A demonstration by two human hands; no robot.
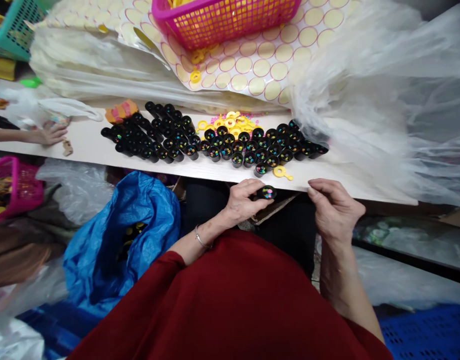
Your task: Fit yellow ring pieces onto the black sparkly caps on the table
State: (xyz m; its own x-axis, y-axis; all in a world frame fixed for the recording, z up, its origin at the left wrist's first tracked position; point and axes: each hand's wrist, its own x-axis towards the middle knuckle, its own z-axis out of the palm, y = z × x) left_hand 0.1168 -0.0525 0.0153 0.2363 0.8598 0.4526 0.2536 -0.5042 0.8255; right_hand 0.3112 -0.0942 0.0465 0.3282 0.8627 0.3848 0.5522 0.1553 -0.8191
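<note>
My left hand [240, 201] grips a small black cup [268, 192] just off the table's front edge; pink and other coloured bits show in its open mouth. Thumb and fingertips pressed together, my right hand [335, 210] is at the edge to the right, apart from that cup. Whatever it may pinch is too small to make out. A yellow ring with a short stem [281, 172] lies on the table between the hands. Beyond it stand many black cups [237, 159] with coloured bits inside. Behind them is a pile of yellow rings [232, 121] among small pink pieces.
A pink basket [230, 27] with yellow pieces stands at the back on a sheet of round stickers [262, 67]. Clear plastic [365, 85] covers the right side. Another person's hand [52, 134] rests at left. A blue bag [98, 250] sits below the table.
</note>
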